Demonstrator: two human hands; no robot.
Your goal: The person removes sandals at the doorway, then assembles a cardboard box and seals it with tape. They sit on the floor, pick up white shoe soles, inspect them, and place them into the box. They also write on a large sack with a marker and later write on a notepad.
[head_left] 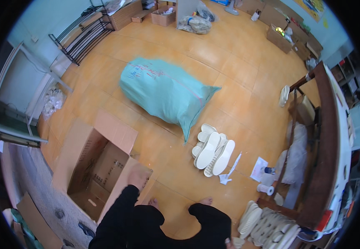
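My left hand (137, 177) rests at the right flap of an open cardboard box (129, 166). Its fingers are blurred, so I cannot make out whether they grip the flap. Inside, the part of the box that shows holds nothing I can see. Only a sliver of my right hand (229, 243) shows at the lower edge, beside my dark trouser leg and close to a pile of white shoe soles (267, 226); its fingers are mostly hidden. Ahead of my feet, a small stack of white soles (209, 151) lies on the floor.
A stuffed green sack (163, 89) lies on the tiled floor beyond the box. On the right stands a long table (325, 145) with plastic bags beneath it. A white spool (265, 189) and a paper sheet (259, 168) lie near it. A black rack (82, 37) stands far left.
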